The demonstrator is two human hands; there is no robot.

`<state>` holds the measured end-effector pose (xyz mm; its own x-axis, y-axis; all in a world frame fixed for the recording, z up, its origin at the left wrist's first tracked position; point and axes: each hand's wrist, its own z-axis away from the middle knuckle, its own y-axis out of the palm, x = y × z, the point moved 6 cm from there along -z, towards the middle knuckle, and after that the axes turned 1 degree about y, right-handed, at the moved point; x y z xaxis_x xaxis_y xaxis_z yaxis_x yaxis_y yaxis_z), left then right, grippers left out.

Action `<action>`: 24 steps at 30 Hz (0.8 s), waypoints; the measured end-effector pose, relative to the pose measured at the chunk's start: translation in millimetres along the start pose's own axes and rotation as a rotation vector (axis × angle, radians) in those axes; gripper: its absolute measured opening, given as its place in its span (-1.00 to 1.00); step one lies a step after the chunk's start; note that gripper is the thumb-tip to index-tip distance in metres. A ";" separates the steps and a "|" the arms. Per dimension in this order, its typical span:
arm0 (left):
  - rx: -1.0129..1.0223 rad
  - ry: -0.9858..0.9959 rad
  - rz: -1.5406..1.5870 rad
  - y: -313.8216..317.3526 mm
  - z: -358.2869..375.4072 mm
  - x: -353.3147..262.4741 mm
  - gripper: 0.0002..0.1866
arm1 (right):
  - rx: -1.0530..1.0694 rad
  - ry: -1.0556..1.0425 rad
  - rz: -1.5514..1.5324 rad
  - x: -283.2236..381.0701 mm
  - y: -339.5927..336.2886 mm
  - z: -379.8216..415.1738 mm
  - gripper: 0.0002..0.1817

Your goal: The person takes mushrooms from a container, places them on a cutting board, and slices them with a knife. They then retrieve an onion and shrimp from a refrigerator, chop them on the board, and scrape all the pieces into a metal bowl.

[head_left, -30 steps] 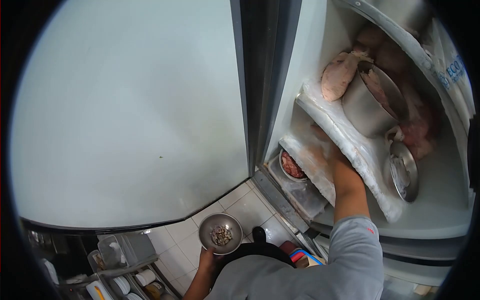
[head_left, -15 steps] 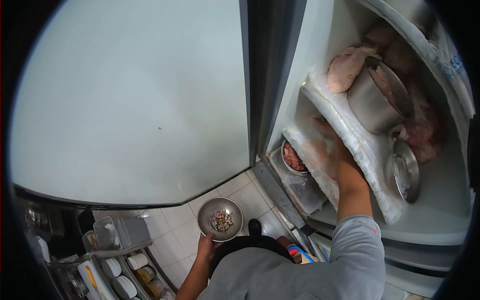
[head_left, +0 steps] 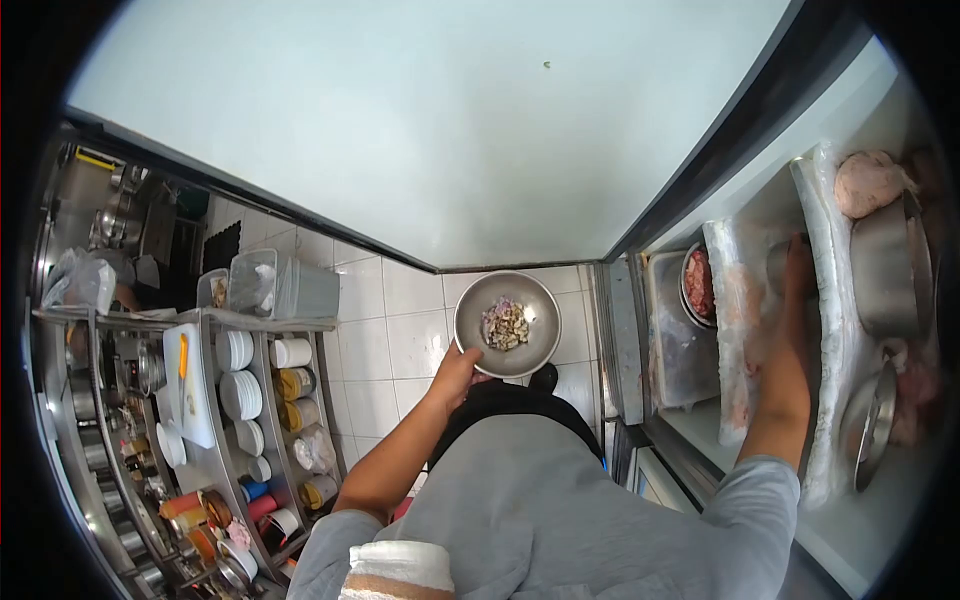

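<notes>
A steel bowl (head_left: 544, 345) with small chopped pieces (head_left: 507, 325) in its middle is held level in front of my waist. My left hand (head_left: 460, 374) grips it by the near-left rim, thumb on top and fingers underneath. On the right, my arm reaches deep between two frost-covered shelves of the freezer. In the shadow there, my right hand (head_left: 798, 262) closes at the side of a dull grey metal container (head_left: 780, 266). Its fingers are partly hidden.
The freezer door (head_left: 420, 130) stands wide open ahead. Below the frosted shelf (head_left: 733, 330) sits a bowl of red meat (head_left: 699, 285); a large steel pot (head_left: 885, 275) stands on the upper shelf. At left, a rack holds stacked white plates (head_left: 240, 395), jars and a cutting board (head_left: 190, 385).
The view has swung left, showing more of the rack. My left hand still holds the bowl. My right hand stays inside the freezer, now at a grey metal container that did not show before.
</notes>
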<state>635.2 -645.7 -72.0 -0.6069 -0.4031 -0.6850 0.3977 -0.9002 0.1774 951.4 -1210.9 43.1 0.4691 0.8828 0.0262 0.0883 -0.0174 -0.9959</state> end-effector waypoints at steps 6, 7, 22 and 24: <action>-0.008 -0.003 -0.007 -1.2 6.2 2.3 -0.45 | 0.006 -0.027 -0.356 -39.7 34.6 -54.7 -0.52; -0.002 0.004 0.004 1.3 8.5 1.9 -0.44 | -0.005 -0.012 -0.469 -46.4 40.7 -62.6 -0.54; 0.095 -0.025 0.140 -33.0 29.4 -7.0 -0.33 | 1.080 -0.262 -1.404 253.9 -14.8 324.5 -0.83; 0.095 0.027 0.165 -57.9 34.1 -9.8 -0.25 | 1.086 -0.635 -1.028 314.3 4.1 399.7 -0.72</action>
<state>594.6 -595.2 -51.5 -0.5197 -0.5428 -0.6598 0.4222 -0.8345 0.3540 747.9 -745.9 12.9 0.1644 0.3582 0.9190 -0.6386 0.7487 -0.1776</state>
